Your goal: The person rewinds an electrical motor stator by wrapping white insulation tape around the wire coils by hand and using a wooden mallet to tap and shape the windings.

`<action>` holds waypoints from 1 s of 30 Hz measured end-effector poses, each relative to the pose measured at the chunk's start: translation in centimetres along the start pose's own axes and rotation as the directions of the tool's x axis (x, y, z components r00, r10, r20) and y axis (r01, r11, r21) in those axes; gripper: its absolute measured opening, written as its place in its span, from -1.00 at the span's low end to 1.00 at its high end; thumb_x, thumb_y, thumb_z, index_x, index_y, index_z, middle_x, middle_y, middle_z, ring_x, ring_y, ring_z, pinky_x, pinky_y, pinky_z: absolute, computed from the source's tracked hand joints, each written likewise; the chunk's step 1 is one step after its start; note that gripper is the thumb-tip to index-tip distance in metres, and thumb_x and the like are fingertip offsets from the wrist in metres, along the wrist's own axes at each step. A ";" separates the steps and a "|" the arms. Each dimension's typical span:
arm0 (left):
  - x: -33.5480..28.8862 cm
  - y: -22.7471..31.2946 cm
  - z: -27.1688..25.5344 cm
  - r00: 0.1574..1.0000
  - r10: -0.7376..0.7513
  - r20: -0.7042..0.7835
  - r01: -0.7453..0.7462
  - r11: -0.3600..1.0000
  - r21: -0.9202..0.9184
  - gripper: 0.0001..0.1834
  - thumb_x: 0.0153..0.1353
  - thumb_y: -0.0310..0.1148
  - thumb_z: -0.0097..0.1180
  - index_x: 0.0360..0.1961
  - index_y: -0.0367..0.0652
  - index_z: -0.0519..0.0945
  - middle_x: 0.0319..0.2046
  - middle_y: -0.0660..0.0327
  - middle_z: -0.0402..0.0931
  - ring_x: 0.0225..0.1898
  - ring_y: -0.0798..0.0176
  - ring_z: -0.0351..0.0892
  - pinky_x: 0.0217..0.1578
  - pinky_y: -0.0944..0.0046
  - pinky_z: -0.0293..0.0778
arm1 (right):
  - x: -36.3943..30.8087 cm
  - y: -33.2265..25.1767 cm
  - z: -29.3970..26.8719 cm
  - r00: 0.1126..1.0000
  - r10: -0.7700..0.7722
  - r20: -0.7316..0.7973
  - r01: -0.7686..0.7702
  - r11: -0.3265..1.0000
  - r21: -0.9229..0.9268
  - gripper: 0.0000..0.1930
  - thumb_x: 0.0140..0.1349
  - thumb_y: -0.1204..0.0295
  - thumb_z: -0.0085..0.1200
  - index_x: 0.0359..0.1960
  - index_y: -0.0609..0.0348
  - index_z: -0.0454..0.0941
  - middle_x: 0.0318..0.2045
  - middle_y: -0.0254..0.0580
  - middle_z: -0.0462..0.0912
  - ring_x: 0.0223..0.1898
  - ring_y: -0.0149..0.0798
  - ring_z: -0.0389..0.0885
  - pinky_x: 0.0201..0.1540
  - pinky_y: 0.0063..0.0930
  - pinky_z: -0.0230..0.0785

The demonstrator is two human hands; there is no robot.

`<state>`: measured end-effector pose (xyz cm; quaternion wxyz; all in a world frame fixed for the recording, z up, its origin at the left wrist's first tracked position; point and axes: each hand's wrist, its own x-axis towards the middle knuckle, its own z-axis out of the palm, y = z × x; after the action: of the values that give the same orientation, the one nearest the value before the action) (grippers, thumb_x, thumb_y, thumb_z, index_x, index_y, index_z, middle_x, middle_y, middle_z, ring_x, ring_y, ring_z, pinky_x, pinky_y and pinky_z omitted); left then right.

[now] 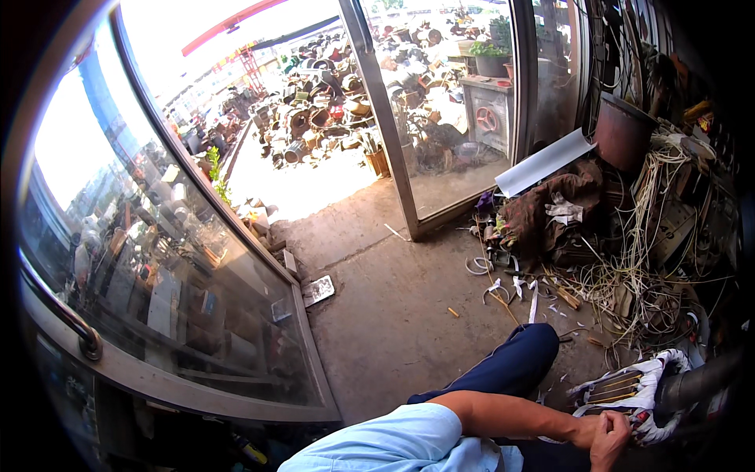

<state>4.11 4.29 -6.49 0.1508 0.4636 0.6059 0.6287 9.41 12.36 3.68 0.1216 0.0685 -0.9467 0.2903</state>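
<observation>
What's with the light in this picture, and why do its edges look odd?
In the head view, daylight bleaches the ground outside almost to white, while the pale wires indoors sit in dimmer light; in the same head view, the fisheye lens bends the outer frame of the glass door, and the corners go black.

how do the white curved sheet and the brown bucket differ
The sheet is white, while the bucket is reddish brown. The sheet is a long, open trough shape; the bucket is deep and round. Both are among the clutter at the right.
</observation>
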 end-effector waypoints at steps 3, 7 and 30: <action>-0.6 3.2 -0.4 0.994 -0.106 0.004 0.106 0.993 0.057 -0.69 0.20 -0.27 0.18 -0.10 -0.21 0.53 -0.14 -0.09 0.58 -0.05 -0.14 0.57 -0.01 -0.01 0.47 | 0.0 0.9 0.3 0.997 0.074 -0.039 -0.073 0.997 0.009 -0.79 0.27 0.46 0.17 -0.44 0.39 0.53 -0.52 0.06 0.61 -0.46 -0.03 0.55 -0.31 -0.14 0.38; -0.2 3.4 0.2 0.988 -0.154 0.022 0.154 0.988 0.021 -0.64 0.22 -0.29 0.15 0.00 -0.22 0.54 -0.07 -0.15 0.59 0.04 -0.19 0.56 0.08 -0.03 0.44 | 1.6 -2.4 -1.9 0.959 0.281 0.038 -0.276 0.955 -0.104 -0.78 0.24 0.43 0.25 -0.45 0.37 0.62 -0.49 0.12 0.70 -0.43 0.06 0.68 -0.24 -0.16 0.49; -11.5 11.6 -3.2 0.996 0.040 -0.078 -0.022 0.975 0.222 -0.75 0.20 -0.59 0.33 -0.52 -0.27 0.47 -0.43 0.13 0.52 -0.51 0.20 0.49 -0.51 0.26 0.40 | -8.0 -5.2 4.8 0.659 0.748 -0.080 -0.096 0.189 0.977 -0.79 0.46 0.31 0.07 -0.26 0.19 0.59 -0.38 -0.33 0.69 -0.34 -0.53 0.62 -0.24 -0.60 0.46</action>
<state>11.98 -8.90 -0.15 0.0637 0.4608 0.6703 0.5782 17.24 5.82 0.45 0.2363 -0.2457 -0.4980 0.7974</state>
